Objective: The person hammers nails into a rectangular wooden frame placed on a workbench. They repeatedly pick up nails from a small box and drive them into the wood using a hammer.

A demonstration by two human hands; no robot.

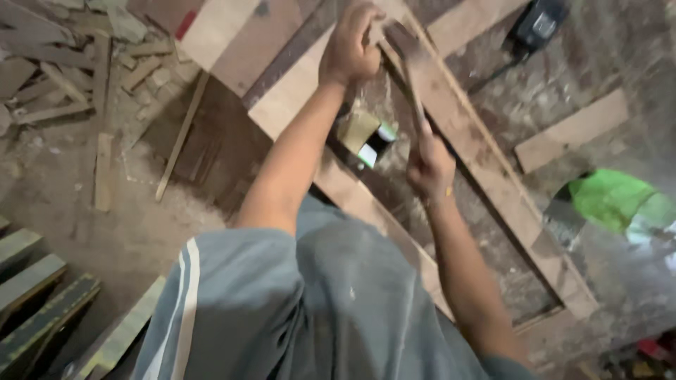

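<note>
Head view, looking down past a grey shirt with white stripes (310,302): a hammer (407,56), blurred in the frame, is raised over the top corner of a long wooden frame (486,176) lying on the floor; the right hand (429,167) is wrapped shut around the handle's lower end, while the left hand (350,43) is curled closed at the frame's corner, just beside the hammer head, fingers pinched as if steadying something too small to make out; the hammer's dark head sits above the pale board (296,91) that forms the frame's upper edge. Between the forearms a small tan and green box (367,135) rests inside the frame on the dusty floor (120,232); offcuts and wood scraps (63,77) are heaped at far left, a loose plank (572,130) lies to the right, a dark power tool (539,24) with its cord sits at the top, and a bright green object (612,200) shows at the right edge. The risk, as it appears: the left fingers are so near the striking point that a glancing blow could land on them; the grip far down the handle gives reach but less control; a mis-hit could also split the thin rail or knock the joint out of square; scraps underfoot could unsettle the stance.
</note>
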